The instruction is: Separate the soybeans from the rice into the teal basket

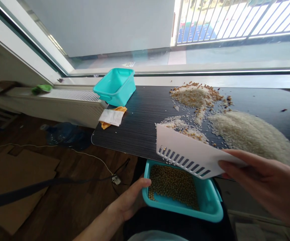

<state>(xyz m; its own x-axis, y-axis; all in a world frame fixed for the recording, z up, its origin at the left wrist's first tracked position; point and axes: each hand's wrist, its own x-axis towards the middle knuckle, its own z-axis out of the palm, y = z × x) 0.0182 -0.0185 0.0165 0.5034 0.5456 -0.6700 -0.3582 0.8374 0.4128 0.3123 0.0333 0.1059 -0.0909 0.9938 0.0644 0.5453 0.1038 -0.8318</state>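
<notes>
My left hand [131, 199] grips the left rim of a turquoise plastic bin [185, 212], its thumb over the edge. Round greenish-brown dried peas or beans [173, 182] cover much of the bin's floor. In my right hand [263, 177] is a thin white plastic plate with a row of slots [185, 147], pinched at its right end. It is tilted above the bin's far rim and the table edge, hiding part of both. Just beyond the plate lies a small heap of white grains mixed with orange-brown bits [177, 124].
The dark table [145, 117] also bears a large rice pile [252, 132] at right and a mixed heap [195, 94] near the window. At left stand another turquoise bin [119, 88] and a white folded tissue [111, 117] on an orange cloth. A power cable [94, 156] crosses the floor.
</notes>
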